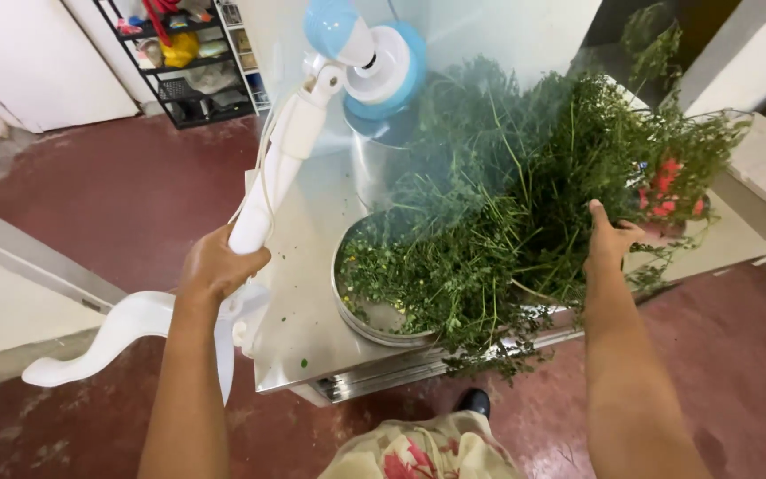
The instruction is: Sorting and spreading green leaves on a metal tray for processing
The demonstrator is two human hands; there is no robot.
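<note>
**Fan gripped, herbs steadied on the steel counter**

Head view: the left hand is wrapped round the white plastic upright stem of a white-and-blue pedestal fan, fingers closed about the pole; the fan leans across the corner of the brushed stainless-steel worktable, its blue-backed head up near the top of the greens and its white curved base legs raised off the dark red floor at the left; the right hand presses against the side of a big loose heap of thin-stemmed green leafy herbs, thumb up, the other fingers buried in the stalks, so whether they are spread or pinching cannot be told; the heap sits in and spills over a round shallow metal sieve tray on the table, with bare tray bottom showing at the near left rim; some red blossoms lie at the far right of the heap.

As a judgement: the herbs are already piled on the tray but unsorted, and the fan is not yet standing on its legs; a few green specks dot the tabletop; a black wire shelf rack stands by the far wall.
</note>
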